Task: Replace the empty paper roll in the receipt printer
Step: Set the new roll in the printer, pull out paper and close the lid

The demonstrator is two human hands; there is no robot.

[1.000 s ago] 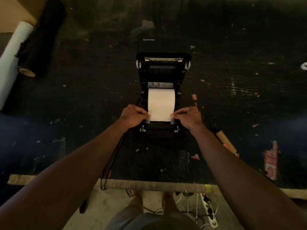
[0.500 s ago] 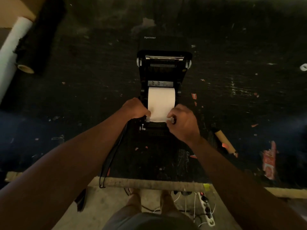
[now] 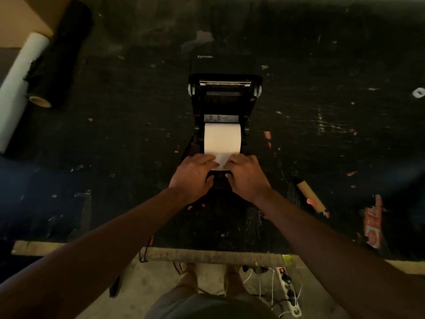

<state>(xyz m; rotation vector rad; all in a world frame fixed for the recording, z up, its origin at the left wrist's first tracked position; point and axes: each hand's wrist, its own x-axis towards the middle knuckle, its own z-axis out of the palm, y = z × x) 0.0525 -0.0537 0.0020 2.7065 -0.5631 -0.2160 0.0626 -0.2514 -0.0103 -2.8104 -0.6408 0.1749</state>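
A black receipt printer (image 3: 224,104) stands in the middle of the dark table with its lid tipped up and back. A white paper roll (image 3: 222,139) lies in its open bay. The loose paper end runs forward over the printer's front edge. My left hand (image 3: 194,174) and my right hand (image 3: 247,174) rest side by side on that front edge, fingers pressing on the paper end from both sides. An empty brown cardboard core (image 3: 310,196) lies on the table to the right of my right forearm.
A long white roll (image 3: 20,84) and a black roll (image 3: 62,54) lie at the far left. A red wrapper (image 3: 373,224) lies near the right front. A wooden strip (image 3: 207,255) marks the table's near edge. A power strip (image 3: 288,293) and cables are on the floor.
Both hands have slid toward each other and lower onto the printer's front edge. They now cover the paper end, which they earlier pinched at its two corners.
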